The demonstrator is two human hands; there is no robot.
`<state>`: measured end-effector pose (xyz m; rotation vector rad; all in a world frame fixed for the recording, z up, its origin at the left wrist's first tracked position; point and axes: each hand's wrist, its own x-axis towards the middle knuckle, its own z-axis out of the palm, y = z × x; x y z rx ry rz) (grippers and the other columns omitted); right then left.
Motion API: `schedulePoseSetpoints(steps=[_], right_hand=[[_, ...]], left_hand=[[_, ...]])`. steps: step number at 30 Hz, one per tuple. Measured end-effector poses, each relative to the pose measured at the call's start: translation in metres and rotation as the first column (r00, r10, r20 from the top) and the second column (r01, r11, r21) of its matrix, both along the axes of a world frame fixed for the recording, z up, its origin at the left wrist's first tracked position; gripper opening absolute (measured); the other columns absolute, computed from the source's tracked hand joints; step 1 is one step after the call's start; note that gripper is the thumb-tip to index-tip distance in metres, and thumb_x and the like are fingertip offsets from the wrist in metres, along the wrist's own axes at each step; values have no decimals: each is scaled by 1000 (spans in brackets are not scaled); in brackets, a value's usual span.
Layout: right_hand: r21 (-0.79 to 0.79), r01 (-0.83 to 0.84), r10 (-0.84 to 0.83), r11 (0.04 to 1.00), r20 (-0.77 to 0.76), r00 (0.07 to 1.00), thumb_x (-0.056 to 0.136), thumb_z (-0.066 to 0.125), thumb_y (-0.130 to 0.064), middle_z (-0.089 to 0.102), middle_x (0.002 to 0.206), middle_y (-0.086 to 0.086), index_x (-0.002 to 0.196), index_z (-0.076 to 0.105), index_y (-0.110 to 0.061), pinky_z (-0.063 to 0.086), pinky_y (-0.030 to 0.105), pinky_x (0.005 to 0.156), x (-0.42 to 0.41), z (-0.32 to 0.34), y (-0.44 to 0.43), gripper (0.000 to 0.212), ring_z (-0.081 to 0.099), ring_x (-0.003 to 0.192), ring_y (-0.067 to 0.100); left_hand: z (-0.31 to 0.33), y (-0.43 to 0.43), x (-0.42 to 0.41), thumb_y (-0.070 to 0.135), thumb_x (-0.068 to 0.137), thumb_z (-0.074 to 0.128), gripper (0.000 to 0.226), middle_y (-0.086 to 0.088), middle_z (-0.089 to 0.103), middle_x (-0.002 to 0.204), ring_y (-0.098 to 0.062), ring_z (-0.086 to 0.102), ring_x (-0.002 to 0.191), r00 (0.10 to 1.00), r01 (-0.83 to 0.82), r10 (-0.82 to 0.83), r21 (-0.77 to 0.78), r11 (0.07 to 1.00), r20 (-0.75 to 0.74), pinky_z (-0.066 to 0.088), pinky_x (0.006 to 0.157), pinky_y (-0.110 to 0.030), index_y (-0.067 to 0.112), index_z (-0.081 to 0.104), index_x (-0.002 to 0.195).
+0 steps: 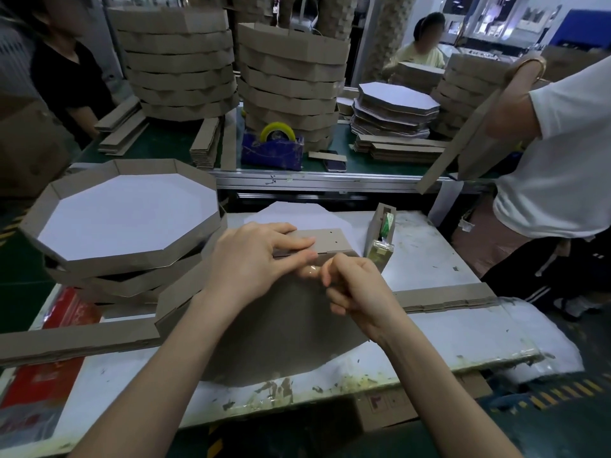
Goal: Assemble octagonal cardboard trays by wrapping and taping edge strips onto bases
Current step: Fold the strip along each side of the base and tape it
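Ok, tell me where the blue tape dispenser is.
Head view: the blue tape dispenser sits mid-frame on the far green bench, at the foot of a tall stack of trays, with a phone lying just right of it.

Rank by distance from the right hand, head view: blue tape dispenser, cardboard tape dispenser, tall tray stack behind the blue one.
From the right hand:
1. cardboard tape dispenser, beside it on the white table.
2. blue tape dispenser, across on the green bench.
3. tall tray stack, behind that dispenser.
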<state>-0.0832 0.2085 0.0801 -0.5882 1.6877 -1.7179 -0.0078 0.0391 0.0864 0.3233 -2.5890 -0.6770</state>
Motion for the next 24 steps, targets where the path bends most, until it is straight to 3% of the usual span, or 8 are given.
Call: schedulePoseSetpoints(steps=[3, 6, 8, 13, 17, 20, 24], right_hand=[[24, 3, -4, 1000, 43, 999, 89, 40, -10, 64, 57, -5, 56, 49, -16, 31, 19, 39, -5, 3, -2, 35, 21, 34, 9], [132, -6, 2, 991, 28, 1000, 92, 36, -8, 76, 80, 16, 65, 42, -12, 32, 20, 40, 1, -5, -1, 28, 21, 34, 12], [133, 70, -68, 989, -19, 998, 91, 35, -6, 74, 80, 22, 64, 41, -12, 32, 21, 40, 3, -13, 2, 28, 25, 36, 12], [-172, 335, -363, 927, -172, 916, 87, 40, -4, 67, 62, 17, 52, 49, -19, 33, 21, 40, -19, 0, 4, 39, 31, 38, 10], [-235, 423, -484, 875, -395, 781, 86, 44, -15, 67, 66, 7, 64, 59, -17, 43, 20, 49, -41, 12, 1, 27, 49, 49, 9], [-171, 371, -403, 913, -525, 749, 96, 49, -3, 69, 87, -2, 90, 65, -18, 51, 20, 73, -55, 14, -3, 23, 63, 81, 10], [19, 151, -97, 988, -691, 716, 101, 53, -12, 67, 117, -12, 119, 63, -26, 46, 20, 98, -57, 7, -4, 25, 60, 114, 1]], left_hand=[[-1, 0, -2, 69, 79, 56, 31, 22, 63, 124, -8, 56, 113, 1000, -23, 22, -14, 1000, -18, 40, 81, -28, 56, 67, 105], [0, -7, -4, 69, 79, 57, 34, 21, 63, 124, -7, 55, 113, 999, -47, 47, 10, 999, -9, 38, 81, -27, 53, 67, 107], [0, -12, -3, 68, 78, 57, 36, 20, 62, 126, -8, 54, 115, 999, -52, 52, 19, 998, 2, 39, 84, -30, 53, 67, 109], [-1, -3, -1, 67, 77, 61, 40, 22, 63, 123, -14, 55, 108, 1000, 2, 0, -98, 995, 17, 32, 76, -30, 55, 62, 115], [-2, -6, -2, 69, 77, 59, 47, 27, 58, 129, -12, 53, 110, 998, -9, 16, -121, 993, 57, 31, 74, -30, 57, 56, 122], [-3, -5, -2, 69, 77, 59, 55, 27, 55, 132, -12, 52, 111, 998, -7, 16, -144, 990, 66, 34, 76, -32, 53, 52, 129], [-3, -4, 0, 68, 77, 61, 57, 22, 56, 134, -13, 53, 114, 998, -16, 23, -123, 992, 57, 40, 84, -35, 52, 52, 131]])
